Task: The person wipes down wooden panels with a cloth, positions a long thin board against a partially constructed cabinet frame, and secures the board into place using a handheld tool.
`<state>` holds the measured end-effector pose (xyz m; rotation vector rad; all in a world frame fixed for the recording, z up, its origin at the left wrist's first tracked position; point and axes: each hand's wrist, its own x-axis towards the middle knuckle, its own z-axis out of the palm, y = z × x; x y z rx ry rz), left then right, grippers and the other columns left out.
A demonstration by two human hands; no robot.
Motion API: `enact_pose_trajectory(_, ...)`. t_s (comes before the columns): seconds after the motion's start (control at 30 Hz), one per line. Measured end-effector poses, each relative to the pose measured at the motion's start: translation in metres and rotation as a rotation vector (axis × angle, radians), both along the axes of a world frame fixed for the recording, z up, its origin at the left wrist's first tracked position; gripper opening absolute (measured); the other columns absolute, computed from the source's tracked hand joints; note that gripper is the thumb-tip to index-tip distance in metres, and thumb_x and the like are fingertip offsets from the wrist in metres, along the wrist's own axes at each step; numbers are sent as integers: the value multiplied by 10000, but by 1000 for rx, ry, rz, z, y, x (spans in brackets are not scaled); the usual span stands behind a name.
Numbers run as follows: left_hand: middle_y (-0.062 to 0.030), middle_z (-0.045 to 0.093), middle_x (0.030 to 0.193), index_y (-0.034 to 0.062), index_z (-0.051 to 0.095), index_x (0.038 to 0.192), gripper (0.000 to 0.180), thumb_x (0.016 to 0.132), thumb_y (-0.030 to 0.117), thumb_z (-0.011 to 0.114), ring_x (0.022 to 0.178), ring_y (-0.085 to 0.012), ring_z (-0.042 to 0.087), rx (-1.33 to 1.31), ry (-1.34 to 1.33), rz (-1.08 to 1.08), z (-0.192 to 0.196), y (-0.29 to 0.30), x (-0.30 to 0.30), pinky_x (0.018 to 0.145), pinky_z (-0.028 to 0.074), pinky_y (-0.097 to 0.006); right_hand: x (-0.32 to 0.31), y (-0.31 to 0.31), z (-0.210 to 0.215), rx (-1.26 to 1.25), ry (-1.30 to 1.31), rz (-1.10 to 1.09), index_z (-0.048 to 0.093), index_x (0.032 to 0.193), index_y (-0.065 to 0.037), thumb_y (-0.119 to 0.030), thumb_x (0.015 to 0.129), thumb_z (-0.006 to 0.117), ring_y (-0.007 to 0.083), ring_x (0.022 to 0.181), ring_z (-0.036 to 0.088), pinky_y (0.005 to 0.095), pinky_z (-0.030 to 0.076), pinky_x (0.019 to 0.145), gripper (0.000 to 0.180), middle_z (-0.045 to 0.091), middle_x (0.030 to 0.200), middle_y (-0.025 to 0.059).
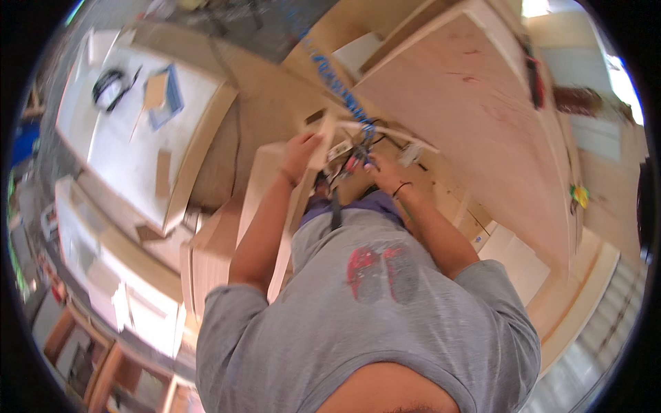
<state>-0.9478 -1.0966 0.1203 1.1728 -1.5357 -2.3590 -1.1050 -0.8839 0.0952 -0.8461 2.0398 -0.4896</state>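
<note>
If the left hand, closed over a pale narrow wooden board, slips, this may tip; beyond its fingers, a blue coiled hose may snag — jerking the red-and-dark tool by the right hand, whose closure I cannot tell.

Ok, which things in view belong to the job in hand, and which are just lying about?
Seemingly in the job:
pale wooden board, at the left hand
red-and-dark tool, blurred, at the right hand
blue coiled hose, leading toward it

Seemingly lying about:
black coil, on the white panel
tan-and-blue flat piece, beside it
</note>
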Motion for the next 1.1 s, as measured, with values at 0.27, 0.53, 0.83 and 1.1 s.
enact_pose_trajectory(0.27,-65,602,797,-2,573,921,212,852,199,573,699,-163,616,81,59,141,27,31,1,613,553,-342,-87,59,160,-263,355,-149,504,1229,-91,-258,897,519,305,1030,583,367,450,867,372,588,1126,192)
enact_pose_trajectory(0.53,-45,596,772,64,568,938,234,829,268,599,665,-133,604,149,109,267,98,85,-15,634,534,-315,-233,144,275,-345,791,-505,520,1216,-95,-175,887,513,322,670,571,381,466,662,339,603,876,221)
enact_pose_trajectory(0.83,-151,596,1090,42,557,1165,408,835,282,566,1016,-249,574,100,653,298,132,161,-2,851,477,-448,-397,182,221,-380,964,-29,504,1242,-75,-196,860,486,408,1022,545,467,445,812,402,582,1111,230)
enact_pose_trajectory(1.1,-177,541,1209,-47,525,1160,430,839,239,540,1065,-265,548,231,711,544,151,231,25,929,424,-434,-423,185,199,-195,1114,-38,476,1277,-104,-140,837,439,408,1009,534,463,425,872,442,538,1117,241)
